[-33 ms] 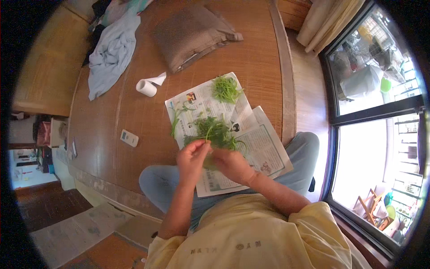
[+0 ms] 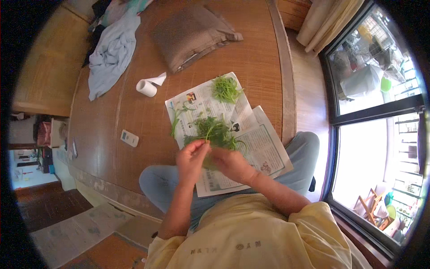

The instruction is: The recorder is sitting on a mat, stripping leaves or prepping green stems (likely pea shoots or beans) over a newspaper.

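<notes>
My left hand (image 2: pixel 190 162) pinches a thin green vegetable stem (image 2: pixel 208 132) between thumb and fingertips, above a loose pile of leafy greens (image 2: pixel 216 127). Close beside it, my right hand (image 2: pixel 233 165) is closed with its fingers curled in; it is slightly blurred, and what it grips is hidden. The pile lies on spread newspaper (image 2: pixel 264 143) in front of my crossed legs. Toward the far edge of the paper sits a neat bunch of bright green stems (image 2: pixel 226 89). A few long stalks (image 2: pixel 175 120) lie along the paper's left side.
A white paper roll (image 2: pixel 147 88) with a loose end stands left of the newspaper, and a white remote control (image 2: pixel 129 138) lies nearer. Farther off are a brown cushion (image 2: pixel 192 36) and a crumpled light blue cloth (image 2: pixel 114 51). A dark-framed glass door (image 2: pixel 333 116) is at right.
</notes>
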